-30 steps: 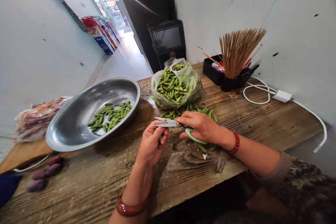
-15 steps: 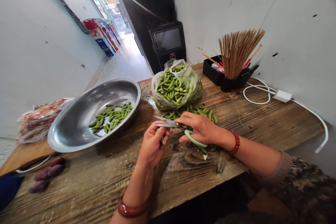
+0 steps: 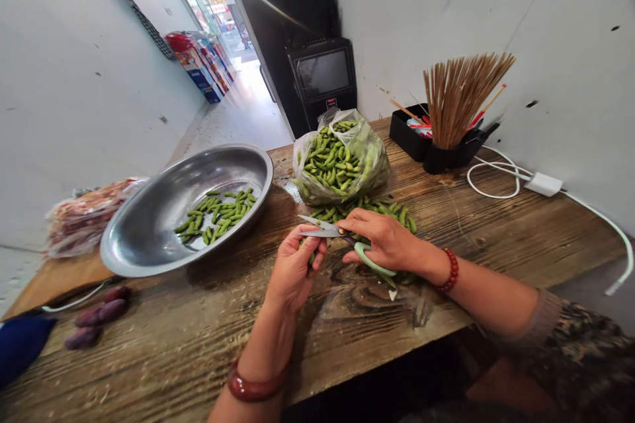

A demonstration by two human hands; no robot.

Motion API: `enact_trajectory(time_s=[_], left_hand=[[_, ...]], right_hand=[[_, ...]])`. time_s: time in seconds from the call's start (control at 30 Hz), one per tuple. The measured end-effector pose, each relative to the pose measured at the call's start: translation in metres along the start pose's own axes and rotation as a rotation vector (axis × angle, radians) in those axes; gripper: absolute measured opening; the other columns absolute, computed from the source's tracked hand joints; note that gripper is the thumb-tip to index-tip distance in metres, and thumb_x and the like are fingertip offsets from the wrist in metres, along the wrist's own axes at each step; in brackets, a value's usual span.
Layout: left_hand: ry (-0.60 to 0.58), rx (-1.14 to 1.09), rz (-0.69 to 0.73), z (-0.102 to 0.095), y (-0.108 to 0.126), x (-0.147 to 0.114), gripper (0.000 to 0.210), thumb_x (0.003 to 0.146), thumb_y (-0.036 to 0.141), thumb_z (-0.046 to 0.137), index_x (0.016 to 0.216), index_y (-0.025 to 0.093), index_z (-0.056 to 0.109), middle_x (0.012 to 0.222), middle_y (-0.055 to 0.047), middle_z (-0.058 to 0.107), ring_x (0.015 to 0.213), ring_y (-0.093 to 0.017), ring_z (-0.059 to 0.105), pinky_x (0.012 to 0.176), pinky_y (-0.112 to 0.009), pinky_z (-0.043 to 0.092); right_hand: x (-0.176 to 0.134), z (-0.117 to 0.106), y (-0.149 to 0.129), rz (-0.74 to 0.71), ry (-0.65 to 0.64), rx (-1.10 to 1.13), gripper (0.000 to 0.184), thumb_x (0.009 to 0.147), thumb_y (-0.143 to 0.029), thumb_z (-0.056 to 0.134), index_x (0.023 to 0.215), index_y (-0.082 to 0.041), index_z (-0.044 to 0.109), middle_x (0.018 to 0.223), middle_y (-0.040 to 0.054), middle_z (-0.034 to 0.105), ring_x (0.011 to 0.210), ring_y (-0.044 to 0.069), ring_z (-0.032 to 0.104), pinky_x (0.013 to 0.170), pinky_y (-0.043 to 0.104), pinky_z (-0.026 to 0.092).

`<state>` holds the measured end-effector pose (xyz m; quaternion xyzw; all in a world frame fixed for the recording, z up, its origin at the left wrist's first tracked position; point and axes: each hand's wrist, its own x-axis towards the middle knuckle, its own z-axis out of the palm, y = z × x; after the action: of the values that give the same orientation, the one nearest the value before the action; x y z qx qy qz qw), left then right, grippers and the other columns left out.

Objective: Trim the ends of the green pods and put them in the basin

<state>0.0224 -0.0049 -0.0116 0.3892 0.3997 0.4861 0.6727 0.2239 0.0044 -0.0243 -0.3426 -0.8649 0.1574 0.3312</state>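
The left forearm (image 3: 272, 340) is pointed toward one o'clock, the right forearm (image 3: 491, 291) toward ten. A green pod (image 3: 311, 258) is pinched by the left hand (image 3: 296, 263); parted scissors (image 3: 327, 233) are gripped by the right hand (image 3: 384, 238). Beyond, a bowl (image 3: 143, 231) is set at ten, a pod-filled bag (image 3: 376, 175) at twelve.

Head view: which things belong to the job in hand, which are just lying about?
Likely in the job: scissors in right hand; green pod in left hand; loose pods; bag of pods; metal basin.

Apparently lying about: purple oval items; brown sticks; white cable; screen device; wrapped reddish package.
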Motion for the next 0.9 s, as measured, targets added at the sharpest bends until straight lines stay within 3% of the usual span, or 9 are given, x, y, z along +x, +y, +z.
enact_trajectory(time_s=[0.4, 0.5, 0.6, 0.67, 0.77, 0.9], left_hand=[[0.054, 0.027, -0.039, -0.001, 0.004, 0.003, 0.019, 0.073, 0.024, 0.072, 0.082, 0.015, 0.058, 0.062, 0.004, 0.056, 0.042, -0.002, 0.039, 0.037, -0.011, 0.024], [0.07, -0.039, -0.034, -0.006, 0.005, 0.008, 0.021, 0.071, 0.025, 0.074, 0.083, 0.015, 0.06, 0.067, 0.003, 0.055, 0.047, -0.003, 0.042, 0.037, -0.012, 0.027], [0.081, -0.053, -0.039, -0.01, 0.005, 0.013, 0.024, 0.071, 0.031, 0.073, 0.071, 0.014, 0.056, 0.071, 0.001, 0.056, 0.049, -0.004, 0.044, 0.035, -0.013, 0.026], [0.104, 0.02, -0.027, -0.011, 0.006, 0.014, 0.027, 0.069, 0.032, 0.075, 0.068, 0.014, 0.055, 0.071, 0.001, 0.057, 0.049, -0.004, 0.044, 0.035, -0.013, 0.025], [0.103, 0.197, -0.027, -0.011, 0.008, 0.018, 0.024, 0.067, 0.03, 0.076, 0.079, 0.015, 0.062, 0.068, 0.002, 0.058, 0.047, -0.005, 0.044, 0.037, -0.015, 0.023], [0.067, 0.653, 0.037, -0.007, 0.005, 0.03, 0.021, 0.07, 0.034, 0.071, 0.08, 0.015, 0.07, 0.055, 0.001, 0.056, 0.045, -0.01, 0.044, 0.044, -0.021, 0.028]], right_hand=[[0.0, -0.009, 0.002, 0.05, -0.052, -0.075, 0.041, 0.086, -0.035, 0.065, 0.122, -0.017, 0.057, 0.099, 0.008, 0.061, 0.087, 0.019, 0.06, 0.075, 0.029, 0.05], [0.001, -0.015, 0.006, 0.101, 0.049, -0.035, 0.042, 0.084, -0.038, 0.067, 0.121, -0.018, 0.058, 0.1, 0.0073, 0.061, 0.083, 0.018, 0.06, 0.074, 0.028, 0.049], [0.003, -0.021, 0.01, 0.125, 0.199, 0.021, 0.043, 0.084, -0.04, 0.067, 0.12, -0.018, 0.058, 0.099, 0.0068, 0.061, 0.079, 0.017, 0.058, 0.073, 0.029, 0.048], [0.003, -0.024, 0.01, 0.115, 0.257, 0.041, 0.043, 0.083, -0.04, 0.068, 0.119, -0.017, 0.058, 0.098, 0.0065, 0.061, 0.078, 0.016, 0.057, 0.072, 0.029, 0.048], [0.004, -0.026, 0.009, 0.096, 0.277, 0.042, 0.043, 0.083, -0.039, 0.068, 0.118, -0.016, 0.058, 0.096, 0.0064, 0.061, 0.076, 0.016, 0.056, 0.07, 0.028, 0.048], [0.004, -0.026, 0.008, 0.098, 0.281, 0.035, 0.044, 0.083, -0.037, 0.069, 0.119, -0.014, 0.058, 0.097, 0.0068, 0.061, 0.078, 0.016, 0.057, 0.07, 0.028, 0.048]])
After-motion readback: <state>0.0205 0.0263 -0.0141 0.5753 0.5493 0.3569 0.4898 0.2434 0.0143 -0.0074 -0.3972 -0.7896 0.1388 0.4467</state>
